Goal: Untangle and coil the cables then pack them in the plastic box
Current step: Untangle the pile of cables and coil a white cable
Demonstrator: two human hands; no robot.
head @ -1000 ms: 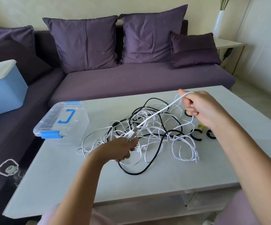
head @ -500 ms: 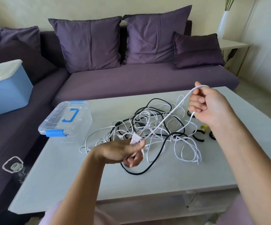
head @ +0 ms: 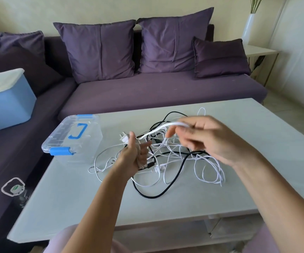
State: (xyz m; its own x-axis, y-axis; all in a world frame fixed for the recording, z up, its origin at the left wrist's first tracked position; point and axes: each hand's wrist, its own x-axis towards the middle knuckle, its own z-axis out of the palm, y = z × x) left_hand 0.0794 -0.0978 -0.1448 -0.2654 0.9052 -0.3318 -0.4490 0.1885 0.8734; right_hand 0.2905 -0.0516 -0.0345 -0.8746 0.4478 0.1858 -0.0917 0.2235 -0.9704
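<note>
A tangle of thin white cables and a thicker black cable lies on the pale coffee table. My left hand is raised, palm turned up, and grips a thick white cable near its plug, which sticks out above the thumb. That white cable arcs right to my right hand, whose fingers curl round it above the tangle. The clear plastic box with blue handle and latches stands closed at the table's left.
A purple sofa with cushions runs behind and along the left of the table. A blue bin with a white lid sits on the sofa's left part. A white side table with a vase stands far right.
My left hand has turned palm up, so the plug now points upward. My right hand has swung left and inward with the white cable, closer to the left hand.
</note>
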